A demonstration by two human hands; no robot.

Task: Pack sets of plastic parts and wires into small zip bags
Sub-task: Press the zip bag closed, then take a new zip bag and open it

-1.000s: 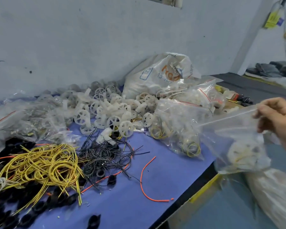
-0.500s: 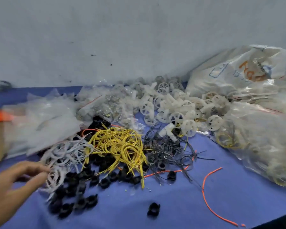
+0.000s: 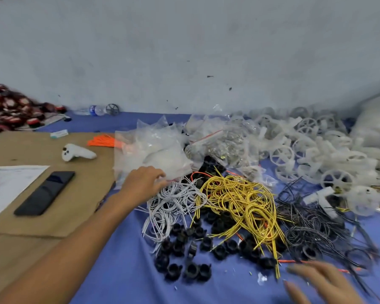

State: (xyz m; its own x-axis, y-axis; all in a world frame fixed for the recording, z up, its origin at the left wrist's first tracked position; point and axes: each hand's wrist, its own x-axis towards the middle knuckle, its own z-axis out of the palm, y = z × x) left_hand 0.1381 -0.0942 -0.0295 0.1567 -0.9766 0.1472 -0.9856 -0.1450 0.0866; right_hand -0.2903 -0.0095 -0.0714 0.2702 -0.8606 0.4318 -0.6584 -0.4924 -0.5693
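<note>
Far left, a flat black phone (image 3: 44, 193) lies on a brown cardboard sheet (image 3: 79, 207) covering part of the blue worktop (image 3: 127, 268). The left hand (image 3: 142, 182) reaches across to the pile of small clear zip bags with red seal strips (image 3: 154, 154); its fingers (image 3: 160, 174) are bent and only narrowly parted, tips on the bag edge, though a closed pinch cannot be confirmed. Just beside lie the tangle of thin white wires (image 3: 173, 200), then the heap of yellow wires (image 3: 239, 198), with black plastic ring caps (image 3: 184, 249) scattered in front. Further right: thin black wires (image 3: 312, 218) and white spoked plastic wheels (image 3: 338, 178). The right hand (image 3: 320, 281), blurred, hovers low with fingers spread and empty. To do this step well, peel off a single bag by one corner, so that neighbouring bags are not dragged onto the wires.
</note>
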